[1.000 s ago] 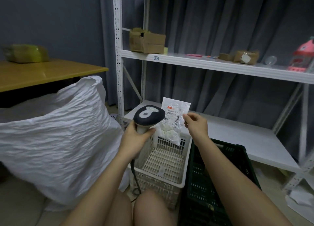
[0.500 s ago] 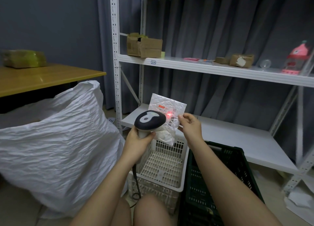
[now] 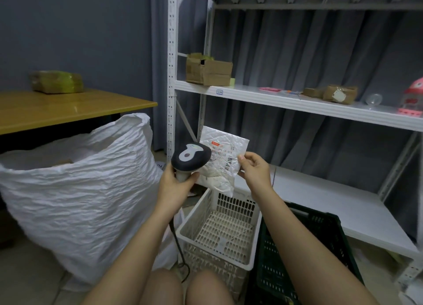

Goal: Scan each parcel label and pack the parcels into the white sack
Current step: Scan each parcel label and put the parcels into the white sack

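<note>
From the head view, a white metal shelf rack fills the right and back of the scene, with grey curtains behind it. On its middle shelf sit an opened cardboard box, a smaller brown parcel with a white tag and a pink toy at the far right edge. To the left stands a wooden table carrying a bundle wrapped in yellow-green tape.

The white sack stands open on the floor below the table edge; something brownish shows just inside its mouth, too dim to identify. Beside the person's knees sits a white slatted basket, with only a small pale scrap visible on its floor. A dark green crate touches its right side — the right forearm crosses over it and hides much of the interior.

The left hand grips the handle of a barcode scanner, whose dark head overlaps the left edge of the parcel. The right hand pinches that parcel's right edge — a white bubble mailer held up above the basket, printed label facing the camera. The scanner's cable hangs down past the basket.
</note>
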